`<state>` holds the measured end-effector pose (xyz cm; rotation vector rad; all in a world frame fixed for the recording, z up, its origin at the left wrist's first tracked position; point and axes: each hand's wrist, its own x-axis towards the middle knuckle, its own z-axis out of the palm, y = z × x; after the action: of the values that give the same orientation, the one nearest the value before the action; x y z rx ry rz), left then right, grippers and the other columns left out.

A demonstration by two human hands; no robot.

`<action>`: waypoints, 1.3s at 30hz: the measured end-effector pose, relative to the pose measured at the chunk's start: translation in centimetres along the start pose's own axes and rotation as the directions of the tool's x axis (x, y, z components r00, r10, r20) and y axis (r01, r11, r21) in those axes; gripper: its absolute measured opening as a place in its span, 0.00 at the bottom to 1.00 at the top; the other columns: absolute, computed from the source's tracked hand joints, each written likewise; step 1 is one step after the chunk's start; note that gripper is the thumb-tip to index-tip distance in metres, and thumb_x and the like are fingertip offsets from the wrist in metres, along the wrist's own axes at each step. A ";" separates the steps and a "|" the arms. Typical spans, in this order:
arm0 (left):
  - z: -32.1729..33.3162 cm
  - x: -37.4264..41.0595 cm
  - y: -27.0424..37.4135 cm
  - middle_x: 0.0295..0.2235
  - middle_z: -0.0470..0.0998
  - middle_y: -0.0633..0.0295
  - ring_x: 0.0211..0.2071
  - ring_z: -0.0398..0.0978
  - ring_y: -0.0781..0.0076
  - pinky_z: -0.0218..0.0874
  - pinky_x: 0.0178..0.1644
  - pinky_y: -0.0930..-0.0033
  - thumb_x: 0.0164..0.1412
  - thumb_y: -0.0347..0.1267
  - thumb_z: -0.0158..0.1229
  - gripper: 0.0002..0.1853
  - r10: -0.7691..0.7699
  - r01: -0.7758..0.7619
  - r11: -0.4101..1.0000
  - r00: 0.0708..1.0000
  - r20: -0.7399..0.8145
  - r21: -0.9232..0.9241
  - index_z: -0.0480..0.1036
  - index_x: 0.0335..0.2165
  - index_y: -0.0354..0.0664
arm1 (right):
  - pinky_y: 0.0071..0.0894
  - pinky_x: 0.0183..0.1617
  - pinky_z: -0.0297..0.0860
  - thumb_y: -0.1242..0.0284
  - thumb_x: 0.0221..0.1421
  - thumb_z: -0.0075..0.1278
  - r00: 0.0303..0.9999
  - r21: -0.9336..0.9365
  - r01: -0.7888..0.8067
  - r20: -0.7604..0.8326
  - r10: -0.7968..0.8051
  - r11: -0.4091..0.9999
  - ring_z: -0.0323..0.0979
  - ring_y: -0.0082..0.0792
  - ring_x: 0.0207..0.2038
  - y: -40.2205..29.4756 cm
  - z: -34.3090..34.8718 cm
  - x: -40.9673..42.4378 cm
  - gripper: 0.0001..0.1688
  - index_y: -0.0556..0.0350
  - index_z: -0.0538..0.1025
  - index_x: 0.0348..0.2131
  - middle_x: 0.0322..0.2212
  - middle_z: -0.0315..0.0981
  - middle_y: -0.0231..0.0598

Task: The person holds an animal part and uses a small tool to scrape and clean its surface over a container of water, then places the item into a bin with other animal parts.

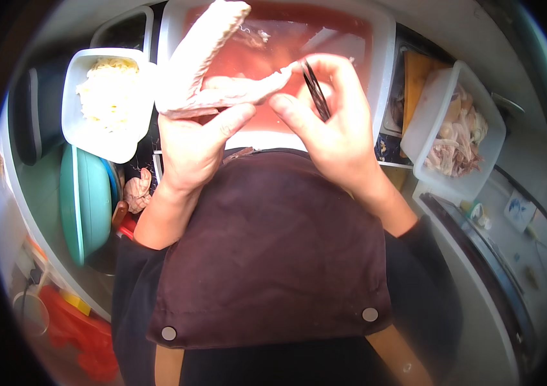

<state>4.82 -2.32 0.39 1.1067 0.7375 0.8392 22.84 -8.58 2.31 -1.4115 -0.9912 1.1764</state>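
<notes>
A pale, plucked poultry wing point(205, 53), bent at its joint, is held up over a large white tub point(385, 72) of reddish water. My left hand point(191, 144) grips it from below near the bend, with the thumb along its lower section. Dark metal tweezers point(316, 89) are held in my right hand point(338, 116), close to the thin end of the wing; whether their tips touch the skin is hard to tell. Pale bits of meat or skin point(254, 36) show in the water. Glare washes out part of the wing and my left hand.
Left of the tub stands a white container point(73, 101) with pale yellowish shreds. A teal lidded container point(92, 202) and a piece of poultry point(137, 192) lie below it. On the right, a tilted translucent bin point(493, 130) holds poultry pieces, beside an orange-brown board point(416, 87).
</notes>
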 end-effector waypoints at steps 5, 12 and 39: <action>1.4 0.4 0.3 0.36 0.76 0.50 0.36 0.75 0.66 0.67 0.43 0.69 0.52 0.15 0.58 0.11 -0.060 0.057 0.993 0.998 -0.023 -0.108 0.73 0.37 0.28 | 0.21 0.34 0.69 0.78 0.56 0.55 0.998 0.337 -0.021 0.065 -0.001 0.941 0.72 0.19 0.29 1.5 0.8 1.5 0.14 0.64 0.68 0.40 0.27 0.72 0.34; 0.8 0.8 -0.7 0.30 0.77 0.56 0.25 0.73 0.74 0.65 0.28 0.78 0.59 0.22 0.54 0.08 -0.208 0.193 0.904 0.978 0.003 -0.382 0.76 0.36 0.29 | 0.18 0.36 0.69 0.80 0.57 0.53 0.992 0.074 0.116 0.039 -0.119 0.990 0.72 0.18 0.31 1.2 0.8 0.6 0.07 0.63 0.72 0.37 0.28 0.75 0.34; 1.5 0.8 -0.7 0.27 0.71 0.57 0.29 0.69 0.71 0.62 0.35 0.72 0.56 0.19 0.55 0.01 -0.193 0.206 0.946 0.978 0.078 -0.248 0.71 0.29 0.32 | 0.20 0.34 0.69 0.80 0.58 0.51 0.997 0.130 0.013 0.070 -0.022 0.991 0.71 0.18 0.29 1.2 0.5 0.0 0.06 0.64 0.69 0.35 0.27 0.72 0.34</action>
<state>6.66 -2.43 0.10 0.8055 0.6646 0.7071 22.39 -8.65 1.11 -1.2637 -0.9567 1.2632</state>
